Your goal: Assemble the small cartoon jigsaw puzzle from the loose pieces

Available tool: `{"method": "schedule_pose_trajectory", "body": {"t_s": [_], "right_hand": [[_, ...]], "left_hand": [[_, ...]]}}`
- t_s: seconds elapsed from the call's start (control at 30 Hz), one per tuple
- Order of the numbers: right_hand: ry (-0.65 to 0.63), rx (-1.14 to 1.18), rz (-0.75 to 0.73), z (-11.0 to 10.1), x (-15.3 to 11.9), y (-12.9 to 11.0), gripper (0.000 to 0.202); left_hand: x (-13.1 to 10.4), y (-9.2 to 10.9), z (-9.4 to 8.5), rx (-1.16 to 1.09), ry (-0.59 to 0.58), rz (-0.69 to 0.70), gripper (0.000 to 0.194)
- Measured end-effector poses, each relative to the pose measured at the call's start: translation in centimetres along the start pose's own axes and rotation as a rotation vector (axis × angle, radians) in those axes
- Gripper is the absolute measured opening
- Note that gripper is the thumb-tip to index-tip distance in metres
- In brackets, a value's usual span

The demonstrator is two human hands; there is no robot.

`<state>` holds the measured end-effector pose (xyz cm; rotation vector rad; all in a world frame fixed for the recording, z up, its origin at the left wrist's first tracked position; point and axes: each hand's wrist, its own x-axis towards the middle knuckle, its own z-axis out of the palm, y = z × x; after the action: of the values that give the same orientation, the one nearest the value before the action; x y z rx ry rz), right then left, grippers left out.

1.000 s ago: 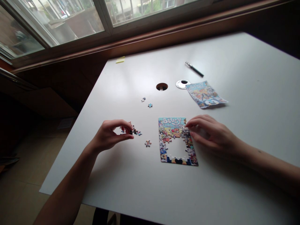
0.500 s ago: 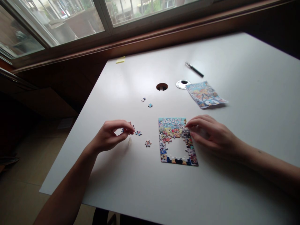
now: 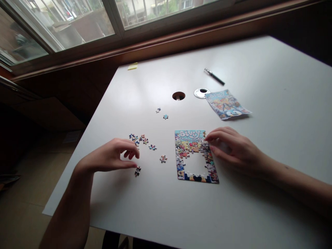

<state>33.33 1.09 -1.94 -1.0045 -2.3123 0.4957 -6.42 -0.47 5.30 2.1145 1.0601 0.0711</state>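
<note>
My left hand (image 3: 116,155) hovers left of the puzzle, thumb and fingers apart with nothing between them. Just below its thumb tip lies a dark puzzle piece (image 3: 137,171). Beyond the fingers is a small cluster of pieces (image 3: 143,139). Single pieces lie to the right, a blue-edged one (image 3: 153,147) and a reddish one (image 3: 163,159). The partly filled puzzle (image 3: 181,145) has an open gap in its lower middle. My right hand (image 3: 230,145) rests at the puzzle's upper right edge, fingertips touching it; whether a piece is between them is hidden.
Two pieces, one of them light blue (image 3: 165,117), lie farther back on the white table (image 3: 145,207). A round hole (image 3: 178,96), a metal ring (image 3: 200,93), a creased picture sheet (image 3: 225,103) and a black pen (image 3: 214,76) are behind the puzzle.
My left hand has moved left and its fingers have parted. The dark piece now shows beneath its thumb, and more of the cluster is uncovered. My right hand stays in place.
</note>
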Motion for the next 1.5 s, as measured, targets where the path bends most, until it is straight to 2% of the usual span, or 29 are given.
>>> {"method": "schedule_pose_trajectory", "body": {"t_s": [0.07, 0.13, 0.3, 0.43, 0.63, 0.8, 0.9, 1.03, 1.13, 1.2, 1.33, 1.5], "right_hand": [[0.005, 0.003, 0.005, 0.0, 0.0, -0.1, 0.024], [0.008, 0.001, 0.005, 0.0, 0.0, -0.1, 0.024], [0.001, -0.003, 0.004, -0.1, 0.0, -0.1, 0.023], [0.003, 0.006, 0.017, -0.1, 0.0, -0.1, 0.022], [0.011, 0.006, 0.016, -0.1, 0.1, -0.1, 0.023], [-0.005, -0.003, 0.007, -0.1, 0.0, 0.0, 0.024], [-0.001, 0.003, 0.01, -0.1, 0.0, 0.0, 0.023], [0.002, 0.004, 0.015, -0.1, 0.0, 0.0, 0.023], [0.001, 0.005, 0.016, -0.1, 0.1, -0.1, 0.023], [0.002, 0.007, 0.02, -0.1, 0.1, -0.2, 0.023], [-0.005, 0.002, 0.025, -0.1, 0.2, -0.3, 0.022], [0.005, 0.0, 0.028, -0.2, 0.2, -0.4, 0.021]], "left_hand": [[-0.3, 0.0, 0.0, 0.011, -0.149, -0.112, 0.013], [-0.3, 0.0, 0.3, 0.023, -0.191, -0.17, 0.009], [0.1, 0.4, 1.0, 0.04, -0.159, -0.132, 0.002], [0.2, 0.7, 1.0, 0.029, -0.158, -0.068, 0.023], [0.6, 0.9, 1.2, 0.058, -0.181, 0.011, 0.017], [0.9, 0.9, 1.3, 0.043, -0.035, 0.075, 0.014], [1.3, 1.0, 1.7, -0.042, 0.06, 0.085, 0.009], [1.9, 1.3, 2.7, -0.362, 0.225, 0.087, 0.009], [2.2, 1.3, 3.5, -0.609, 0.264, 0.059, 0.018], [2.3, 1.2, 3.8, -0.681, 0.284, 0.018, 0.023], [2.5, 1.0, 3.7, -0.568, 0.316, 0.051, 0.011], [2.6, 0.9, 3.6, -0.436, 0.277, 0.1, 0.019]]}}
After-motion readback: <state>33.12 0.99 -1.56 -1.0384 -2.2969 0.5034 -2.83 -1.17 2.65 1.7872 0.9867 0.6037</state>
